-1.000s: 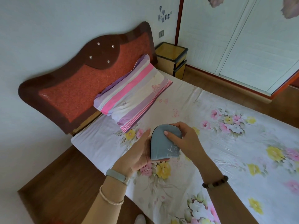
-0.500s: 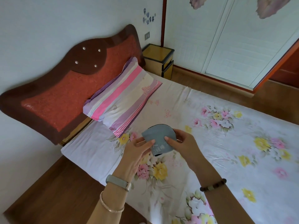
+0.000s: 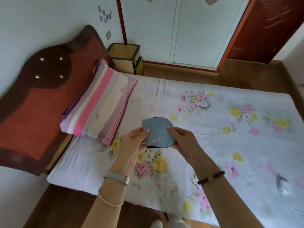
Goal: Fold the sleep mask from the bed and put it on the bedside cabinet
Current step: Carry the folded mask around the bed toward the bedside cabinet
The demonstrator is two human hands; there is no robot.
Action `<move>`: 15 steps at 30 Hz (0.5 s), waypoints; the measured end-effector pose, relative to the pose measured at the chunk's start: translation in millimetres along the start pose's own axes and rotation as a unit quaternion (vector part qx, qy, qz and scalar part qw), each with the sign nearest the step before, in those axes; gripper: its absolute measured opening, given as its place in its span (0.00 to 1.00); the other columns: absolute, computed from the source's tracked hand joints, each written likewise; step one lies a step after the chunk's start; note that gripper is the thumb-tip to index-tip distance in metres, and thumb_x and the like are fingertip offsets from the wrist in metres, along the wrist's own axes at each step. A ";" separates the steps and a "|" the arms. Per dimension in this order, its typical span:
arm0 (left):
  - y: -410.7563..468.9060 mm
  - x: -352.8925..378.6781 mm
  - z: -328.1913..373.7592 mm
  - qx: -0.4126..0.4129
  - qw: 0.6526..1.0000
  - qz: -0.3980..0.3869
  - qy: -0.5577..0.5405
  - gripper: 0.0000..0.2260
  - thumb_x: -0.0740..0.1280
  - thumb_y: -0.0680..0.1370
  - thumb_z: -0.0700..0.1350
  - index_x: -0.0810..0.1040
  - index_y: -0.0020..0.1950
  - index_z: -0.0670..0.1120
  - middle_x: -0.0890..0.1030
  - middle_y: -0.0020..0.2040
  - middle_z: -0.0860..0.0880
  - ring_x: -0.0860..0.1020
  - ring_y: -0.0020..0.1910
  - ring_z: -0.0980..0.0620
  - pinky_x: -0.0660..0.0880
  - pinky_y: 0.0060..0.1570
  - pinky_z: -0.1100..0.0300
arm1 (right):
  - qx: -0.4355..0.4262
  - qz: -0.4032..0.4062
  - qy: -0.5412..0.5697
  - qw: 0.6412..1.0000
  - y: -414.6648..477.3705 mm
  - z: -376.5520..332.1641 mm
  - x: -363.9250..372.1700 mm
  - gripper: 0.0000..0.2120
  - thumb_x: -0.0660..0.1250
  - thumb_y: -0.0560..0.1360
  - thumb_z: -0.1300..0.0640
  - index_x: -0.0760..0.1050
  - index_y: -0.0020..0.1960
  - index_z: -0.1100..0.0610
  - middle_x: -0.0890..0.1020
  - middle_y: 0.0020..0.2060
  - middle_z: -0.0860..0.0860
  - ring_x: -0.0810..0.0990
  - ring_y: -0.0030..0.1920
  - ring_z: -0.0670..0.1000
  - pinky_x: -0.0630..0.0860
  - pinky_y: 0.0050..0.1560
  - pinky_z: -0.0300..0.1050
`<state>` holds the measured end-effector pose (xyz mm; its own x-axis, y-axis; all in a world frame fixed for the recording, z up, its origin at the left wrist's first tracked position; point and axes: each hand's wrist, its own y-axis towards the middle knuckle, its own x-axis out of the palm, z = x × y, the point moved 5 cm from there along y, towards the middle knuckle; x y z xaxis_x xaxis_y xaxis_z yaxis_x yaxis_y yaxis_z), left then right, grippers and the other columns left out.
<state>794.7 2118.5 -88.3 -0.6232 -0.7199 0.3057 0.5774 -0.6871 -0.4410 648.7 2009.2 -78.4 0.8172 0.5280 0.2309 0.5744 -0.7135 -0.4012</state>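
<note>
The blue-grey sleep mask (image 3: 157, 131) is folded in half, with white characters on its face and a dark lining showing at the lower edge. I hold it in the air above the bed (image 3: 222, 137). My left hand (image 3: 131, 143) pinches its left edge and my right hand (image 3: 184, 142) grips its right side. The bedside cabinet (image 3: 126, 58), yellow wood with dark trim, stands at the far side of the bed beside the headboard, well beyond the mask.
A striped pink and purple pillow (image 3: 100, 104) leans on the red and brown headboard (image 3: 41, 89). White sliding wardrobe doors (image 3: 181, 30) and a dark red door (image 3: 269, 27) lie behind the bed. A small white item (image 3: 283, 186) rests on the sheet at the right.
The mask has tilted so its printed face points up toward me. My left hand shifted from cupping it to pinching its edge. The view swung right, bringing the cabinet nearer the centre.
</note>
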 end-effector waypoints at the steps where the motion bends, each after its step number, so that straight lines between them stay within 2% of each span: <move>1: -2.0 1.7 -0.7 -0.010 1.000 -0.020 0.009 0.18 0.74 0.72 0.40 0.80 0.60 0.37 0.86 0.53 0.38 0.86 0.48 0.42 0.83 0.48 0.50 | -0.004 0.013 0.010 1.000 -6.8 1.8 -1.9 0.11 0.69 0.77 0.52 0.83 0.51 0.59 0.86 0.52 0.60 0.86 0.52 0.58 0.84 0.49 0.48; 4: -7.1 19.6 -4.3 -0.037 0.994 -0.088 0.059 0.19 0.73 0.74 0.42 0.79 0.62 0.35 0.85 0.55 0.36 0.85 0.53 0.40 0.80 0.56 0.45 | -0.015 0.060 0.049 0.997 -29.6 7.3 -20.4 0.14 0.69 0.78 0.52 0.82 0.55 0.63 0.86 0.53 0.61 0.86 0.53 0.58 0.83 0.53 0.49; 7: -15.5 56.9 -15.3 -0.049 0.982 -0.152 0.102 0.17 0.73 0.74 0.42 0.80 0.60 0.36 0.84 0.57 0.36 0.84 0.55 0.39 0.79 0.57 0.45 | -0.026 0.109 0.085 0.990 -60.2 10.0 -54.3 0.18 0.68 0.78 0.52 0.81 0.58 0.66 0.85 0.54 0.63 0.84 0.57 0.61 0.80 0.60 0.55; 12: -41.4 138.0 -55.5 -0.071 0.952 -0.262 0.145 0.13 0.74 0.74 0.43 0.83 0.54 0.38 0.84 0.54 0.34 0.83 0.57 0.39 0.81 0.55 0.48 | -0.068 0.210 0.156 0.963 -124.1 10.9 -127.5 0.18 0.66 0.79 0.54 0.79 0.58 0.70 0.83 0.56 0.68 0.83 0.58 0.65 0.78 0.62 0.58; 15: -64.5 188.9 -87.1 -0.092 0.926 -0.328 0.165 0.10 0.74 0.73 0.43 0.84 0.51 0.39 0.86 0.50 0.38 0.86 0.50 0.44 0.82 0.48 0.54 | -0.102 0.268 0.193 0.938 -170.6 16.0 -171.0 0.19 0.65 0.80 0.56 0.77 0.58 0.73 0.81 0.58 0.70 0.81 0.59 0.67 0.77 0.62 0.61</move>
<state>593.8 2035.4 -75.6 -0.9527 -0.0637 0.2972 -0.0628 -0.9153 -0.3977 410.3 2047.9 -63.6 0.9246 -0.1110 0.3643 0.0398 -0.9231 -0.3825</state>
